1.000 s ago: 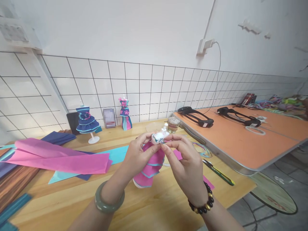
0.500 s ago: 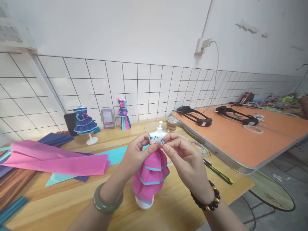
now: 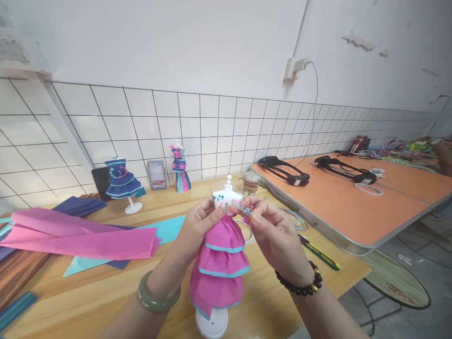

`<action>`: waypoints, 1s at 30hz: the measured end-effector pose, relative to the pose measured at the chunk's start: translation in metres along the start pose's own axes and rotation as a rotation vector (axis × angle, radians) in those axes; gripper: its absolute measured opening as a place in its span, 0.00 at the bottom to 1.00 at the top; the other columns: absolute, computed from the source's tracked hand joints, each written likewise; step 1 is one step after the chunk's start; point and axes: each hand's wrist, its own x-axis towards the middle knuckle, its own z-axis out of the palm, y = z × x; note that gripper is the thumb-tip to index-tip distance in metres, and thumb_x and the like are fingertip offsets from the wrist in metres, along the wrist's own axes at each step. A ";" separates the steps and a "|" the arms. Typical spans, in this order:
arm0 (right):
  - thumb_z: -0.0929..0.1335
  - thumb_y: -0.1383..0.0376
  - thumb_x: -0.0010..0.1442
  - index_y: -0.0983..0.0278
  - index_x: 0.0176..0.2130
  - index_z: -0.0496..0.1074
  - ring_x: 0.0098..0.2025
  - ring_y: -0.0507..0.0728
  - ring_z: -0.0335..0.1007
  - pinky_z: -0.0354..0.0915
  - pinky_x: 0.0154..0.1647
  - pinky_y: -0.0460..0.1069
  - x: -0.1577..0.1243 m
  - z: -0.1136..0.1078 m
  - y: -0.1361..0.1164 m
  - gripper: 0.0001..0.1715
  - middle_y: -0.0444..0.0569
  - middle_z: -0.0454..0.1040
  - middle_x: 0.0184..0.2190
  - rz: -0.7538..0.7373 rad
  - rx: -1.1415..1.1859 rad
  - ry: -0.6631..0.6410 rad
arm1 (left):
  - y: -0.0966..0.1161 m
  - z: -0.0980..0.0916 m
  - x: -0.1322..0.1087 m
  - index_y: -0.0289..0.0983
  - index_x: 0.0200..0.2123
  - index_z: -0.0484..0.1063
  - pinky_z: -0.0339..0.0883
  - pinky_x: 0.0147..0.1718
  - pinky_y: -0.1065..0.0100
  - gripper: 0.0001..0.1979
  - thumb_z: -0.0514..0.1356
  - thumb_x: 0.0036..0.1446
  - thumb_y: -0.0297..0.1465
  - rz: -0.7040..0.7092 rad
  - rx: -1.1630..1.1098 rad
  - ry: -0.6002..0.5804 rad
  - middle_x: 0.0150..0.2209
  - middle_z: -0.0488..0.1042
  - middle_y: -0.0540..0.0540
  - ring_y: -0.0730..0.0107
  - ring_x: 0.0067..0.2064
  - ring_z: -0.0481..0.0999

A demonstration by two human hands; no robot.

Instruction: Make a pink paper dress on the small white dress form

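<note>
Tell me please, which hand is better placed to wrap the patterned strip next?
Probably the right hand: it pinches the patterned strip beside the pink-skirted mannequin, while the left hand grips the mannequin's other side.

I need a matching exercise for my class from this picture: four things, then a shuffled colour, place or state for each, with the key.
1. Right hand
2. Nearest skirt
3. Bangle
4. Cutter

A. Grey-green
B. Lying on the wooden table
C. Holding a patterned strip
D. Pink, light-blue trim

Pairs: 1-C, 2-D, 3-A, 4-B
</note>
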 end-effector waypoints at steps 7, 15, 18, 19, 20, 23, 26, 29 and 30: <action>0.73 0.60 0.52 0.62 0.24 0.74 0.42 0.57 0.74 0.64 0.52 0.55 0.005 -0.014 0.008 0.10 0.44 0.74 0.34 0.093 0.058 0.081 | 0.004 -0.006 0.004 0.34 0.40 0.73 0.68 0.38 0.68 0.15 0.66 0.49 0.35 -0.005 0.040 0.048 0.38 0.79 0.42 0.64 0.39 0.77; 0.70 0.53 0.54 0.64 0.35 0.78 0.43 0.60 0.75 0.66 0.52 0.57 0.010 -0.037 0.014 0.17 0.53 0.80 0.37 0.083 -0.292 0.348 | -0.004 -0.017 0.011 0.36 0.37 0.69 0.65 0.46 0.62 0.12 0.63 0.53 0.37 0.038 0.360 -0.042 0.39 0.77 0.44 0.62 0.44 0.75; 0.70 0.54 0.54 0.62 0.45 0.74 0.46 0.60 0.74 0.67 0.51 0.58 0.013 -0.035 0.010 0.22 0.52 0.77 0.43 0.000 -0.361 0.424 | -0.004 -0.017 0.010 0.37 0.37 0.68 0.65 0.46 0.62 0.12 0.61 0.54 0.38 0.053 0.447 -0.044 0.38 0.76 0.45 0.63 0.43 0.74; 0.71 0.55 0.53 0.61 0.49 0.72 0.47 0.60 0.73 0.67 0.51 0.57 0.013 -0.034 0.009 0.25 0.52 0.76 0.46 -0.032 -0.370 0.444 | -0.003 -0.016 0.010 0.37 0.37 0.68 0.65 0.46 0.62 0.12 0.61 0.55 0.38 0.058 0.477 -0.039 0.39 0.75 0.44 0.62 0.44 0.74; 0.71 0.55 0.54 0.60 0.51 0.69 0.49 0.60 0.72 0.67 0.51 0.57 0.014 -0.033 0.008 0.27 0.52 0.75 0.48 -0.064 -0.383 0.451 | -0.003 -0.016 0.009 0.37 0.38 0.68 0.65 0.46 0.62 0.12 0.60 0.55 0.38 0.063 0.511 -0.034 0.40 0.75 0.44 0.62 0.44 0.73; 0.71 0.57 0.54 0.60 0.51 0.69 0.50 0.59 0.70 0.67 0.51 0.56 0.014 -0.029 0.007 0.26 0.52 0.74 0.48 -0.111 -0.475 0.347 | 0.000 -0.013 0.008 0.37 0.40 0.68 0.65 0.45 0.63 0.12 0.59 0.56 0.38 0.093 0.612 -0.039 0.39 0.74 0.45 0.63 0.45 0.73; 0.72 0.58 0.52 0.62 0.44 0.73 0.43 0.59 0.74 0.69 0.46 0.55 0.012 -0.022 0.006 0.20 0.51 0.78 0.40 -0.105 -0.656 0.262 | 0.002 -0.008 0.007 0.37 0.40 0.68 0.65 0.44 0.65 0.12 0.58 0.56 0.37 0.134 0.697 -0.044 0.38 0.74 0.46 0.64 0.44 0.73; 0.71 0.58 0.53 0.63 0.31 0.76 0.32 0.56 0.74 0.69 0.35 0.51 0.010 -0.016 0.006 0.10 0.48 0.78 0.29 -0.077 -0.819 0.251 | 0.004 -0.002 0.005 0.37 0.41 0.68 0.65 0.43 0.66 0.12 0.57 0.57 0.37 0.142 0.761 -0.020 0.39 0.74 0.47 0.64 0.44 0.73; 0.70 0.59 0.54 0.64 0.28 0.75 0.29 0.55 0.72 0.69 0.32 0.49 0.010 -0.014 0.006 0.11 0.47 0.77 0.26 -0.076 -0.846 0.233 | 0.005 -0.001 0.005 0.38 0.42 0.68 0.65 0.43 0.66 0.12 0.57 0.57 0.37 0.142 0.774 -0.015 0.39 0.74 0.47 0.65 0.45 0.73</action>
